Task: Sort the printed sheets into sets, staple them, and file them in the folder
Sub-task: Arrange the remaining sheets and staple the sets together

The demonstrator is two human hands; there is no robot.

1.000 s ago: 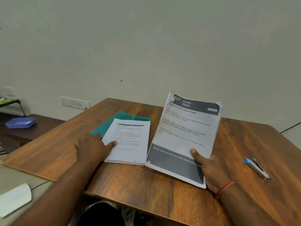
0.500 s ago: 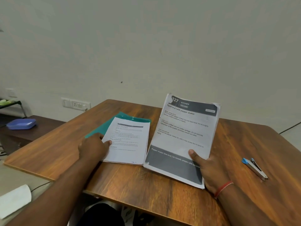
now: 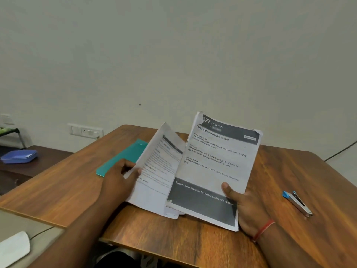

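Left hand (image 3: 117, 178): centre-left of the frame, fingers curled round the left edge of the plain sheets (image 3: 158, 171), thumb lying across the top page.
Right hand (image 3: 245, 206): lower right of centre, thumb pressed flat on the front of the pepper shaker sheets (image 3: 216, 167), the other fingers hidden behind them; the two hands are apart, each on its own bundle.
Plain sheets: thin white paper with fine grey print and a dark header bar, raised on the left side so the page slopes and bows; the lower corner reaches down to the table (image 3: 173, 238), though whether it touches cannot be told.
Pepper shaker sheets: a thicker rectangular bundle held tilted up toward the camera, slightly ragged at the edges, with a dark grey band across the top, another across the bottom, and the heading "Open and refill pepper shaker"; its left edge overlaps the plain sheets.
Folder (image 3: 123, 155): flat, glossy teal plastic, lying on the table behind the left hand and partly covered by the plain sheets.
Stapler (image 3: 297, 203): small, slim, bright metal with a blue end, lying alone at the right of the frame, well apart from the paper.
Table: warm brown wood grain with a smooth sheen and rounded far corners.
Wristband (image 3: 263, 230): thin red thread round the right wrist.
Blue box (image 3: 19, 156): shallow lidded plastic, on a dark low surface at the left edge.
Socket plate (image 3: 86, 130): white, rectangular, on the pale matte wall.
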